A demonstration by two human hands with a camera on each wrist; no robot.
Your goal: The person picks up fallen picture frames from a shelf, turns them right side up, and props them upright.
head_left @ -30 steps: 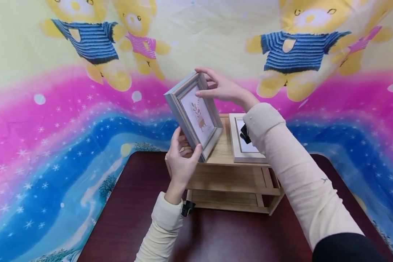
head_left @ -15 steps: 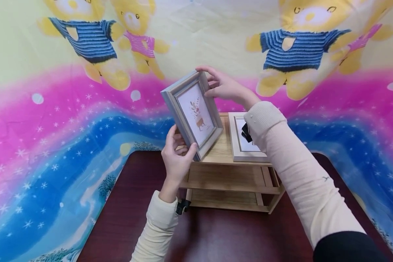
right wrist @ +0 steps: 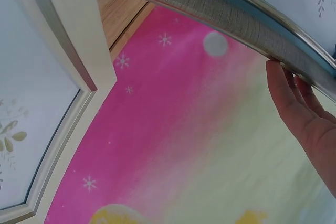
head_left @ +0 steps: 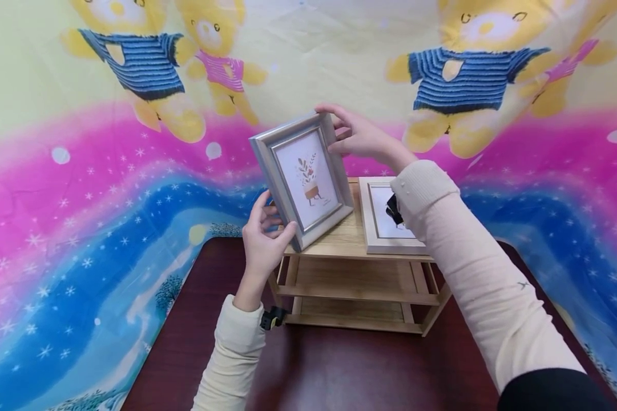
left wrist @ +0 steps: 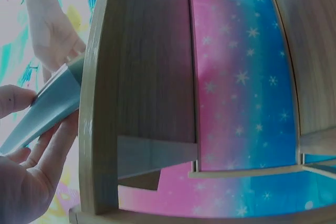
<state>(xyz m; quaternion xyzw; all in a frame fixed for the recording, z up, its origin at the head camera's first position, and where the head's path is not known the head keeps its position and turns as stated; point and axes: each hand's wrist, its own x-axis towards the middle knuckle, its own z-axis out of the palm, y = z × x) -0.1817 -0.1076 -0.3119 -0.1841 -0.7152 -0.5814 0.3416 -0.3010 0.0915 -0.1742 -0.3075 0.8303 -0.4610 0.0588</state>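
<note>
A grey-brown picture frame [head_left: 308,182] with a plant-pot print stands tilted over the left part of a wooden shelf unit's top [head_left: 334,242]. My left hand [head_left: 264,240] grips its lower left edge, thumb on the front and fingers behind; the left wrist view shows the frame's side [left wrist: 50,106] between thumb and fingers. At its upper right corner, my right hand [head_left: 365,140] holds on with fingers over the edge. In the right wrist view those fingertips [right wrist: 278,74] meet the frame's border [right wrist: 210,22]. A paler picture frame [head_left: 385,244] lies flat on the top's right, partly hidden by my right sleeve.
Under the top, the shelf unit has two lower tiers [head_left: 359,279], standing on a dark red table [head_left: 370,371]. A backdrop cloth [head_left: 308,63] printed with teddy bears and snowflakes hangs close behind. Black straps circle both wrists.
The held picture frame has turned to face me more, its left edge swinging left and nearer. My left hand moved left with it; my right hand shifted slightly right, its thumb sliding back toward the edge.
</note>
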